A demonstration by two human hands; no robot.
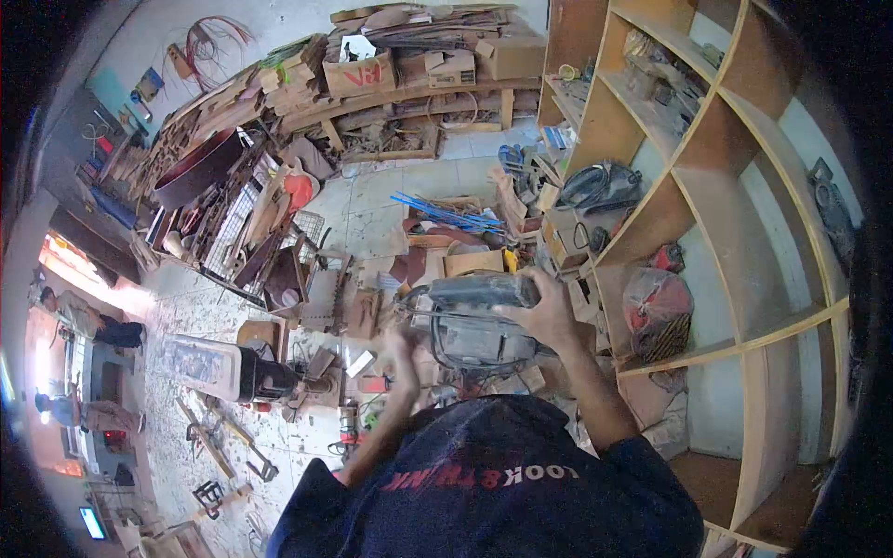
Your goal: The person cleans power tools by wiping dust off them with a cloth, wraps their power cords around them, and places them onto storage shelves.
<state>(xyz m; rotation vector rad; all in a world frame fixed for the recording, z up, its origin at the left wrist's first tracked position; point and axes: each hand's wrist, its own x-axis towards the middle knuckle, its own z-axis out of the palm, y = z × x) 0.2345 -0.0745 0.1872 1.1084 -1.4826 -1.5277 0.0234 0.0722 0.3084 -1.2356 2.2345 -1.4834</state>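
Observation:
A bulky, dusty black-and-grey power tool (484, 342) with a dark cable looped at its left side is in front of my chest. I cannot make out its exact kind. My right hand (547, 314) grips its right end, the fingers bent over the top corner. At the left side, close to the cable, is my left hand (402, 352). Motion smears its fingers, so whether it touches the tool or the cable is unclear. Below and left of this hand, a red-and-grey tool (349, 423) stands on the floor.
Wooden shelves (698, 209) rise on the right, holding a bagged red item (656, 302) and a black bag (600, 186). Stacked wood (307, 88) and cardboard boxes (512, 58) line the back. Clamps (223, 437) lie on the littered floor. Two people (88, 321) are at far left.

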